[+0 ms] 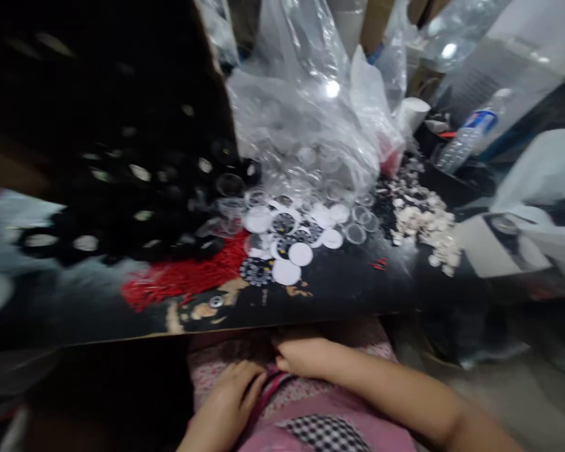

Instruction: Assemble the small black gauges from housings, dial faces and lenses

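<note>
On my feed both hands are in the lap, below the worktop's (343, 292) near edge. Left hand (233, 392) lies palm down on the pink clothing (379, 430), fingers close together, slightly bent. Right hand (305, 355) is just beside it, fingers curled inward; tips partly hidden, so I can't tell whether they pinch cloth. I see neither hand touching any part up top.

Near edge, left of middle: small ring (216, 302) by worn patches. I'd rate it easiest to lose; a knock from a rising wrist could send it over. Just behind, red pieces (183, 279) in a loose heap; a dragged forearm would likely scatter them. A few strays (379, 263) sit right of middle.

Mid-worktop: white discs (286, 272) and dials (257, 271) overlap, so pulling one might slide others or scuff faces. Clear rings (355, 233) mix in; low contrast, easy to miss.

Left end: black parts (117, 235), dark and blurred, could topple if bumped. Right end: white bits (424, 220) spread loosely. Toward the far edge: clear bag (306, 94), which could slump onto the discs if nudged, and a tilted bottle (475, 129), spill risk if its cap is loose; can't tell.
</note>
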